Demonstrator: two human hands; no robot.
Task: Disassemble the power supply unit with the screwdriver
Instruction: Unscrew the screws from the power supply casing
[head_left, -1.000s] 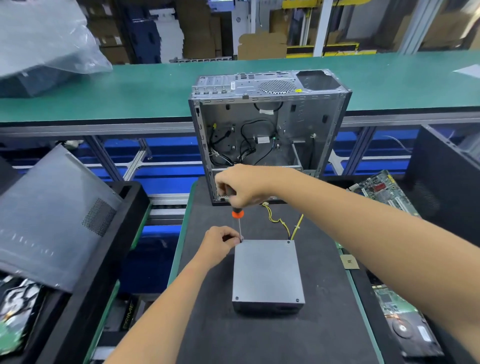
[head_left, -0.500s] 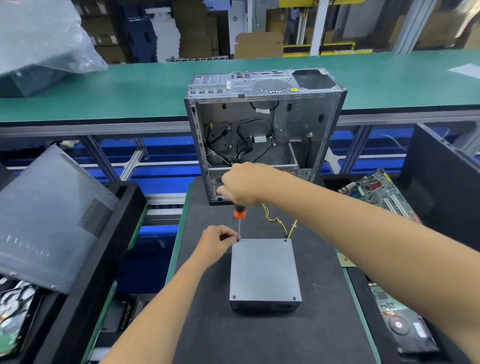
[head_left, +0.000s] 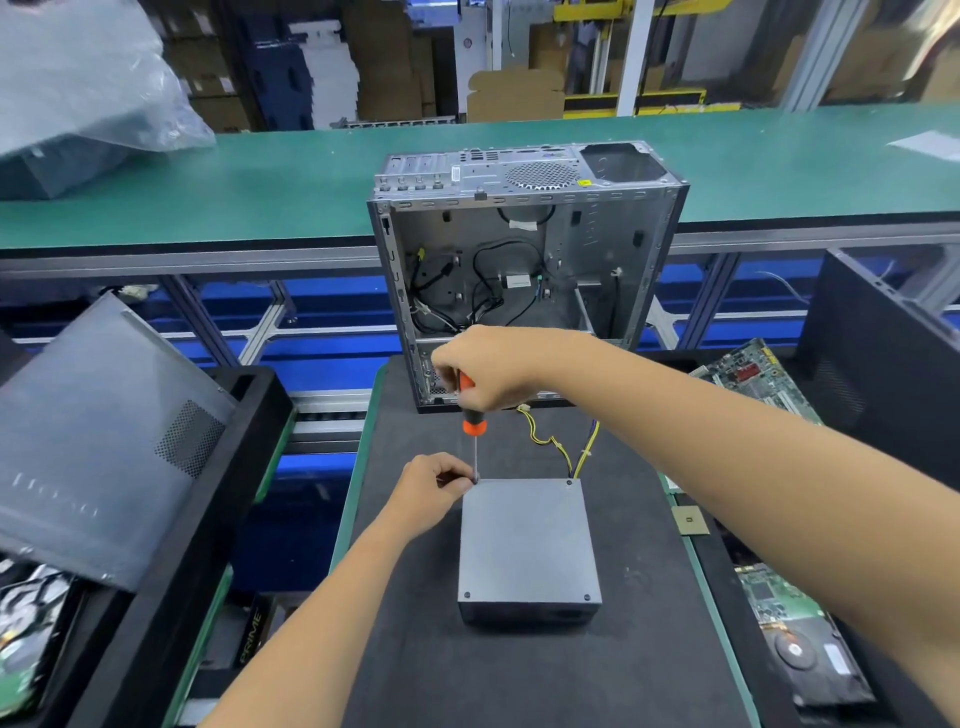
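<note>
The grey power supply unit (head_left: 527, 543) lies flat on the dark mat (head_left: 519, 675), with yellow wires (head_left: 561, 447) leaving its far edge. My right hand (head_left: 483, 366) grips the orange and black handle of the screwdriver (head_left: 471, 421), which stands upright with its tip at the unit's far left corner. My left hand (head_left: 431, 486) rests at that corner, its fingertips pinching the shaft close to the tip. Screws show at the other three corners.
An open computer case (head_left: 524, 260) stands just behind the unit. A grey side panel (head_left: 98, 441) leans in a black bin at left. Circuit boards (head_left: 753, 374) and a hard drive (head_left: 810, 654) lie at right. A green conveyor (head_left: 208, 176) runs behind.
My hands and the screwdriver stay at the same corner; my right hand has shifted a little on the handle. The view has moved slightly.
</note>
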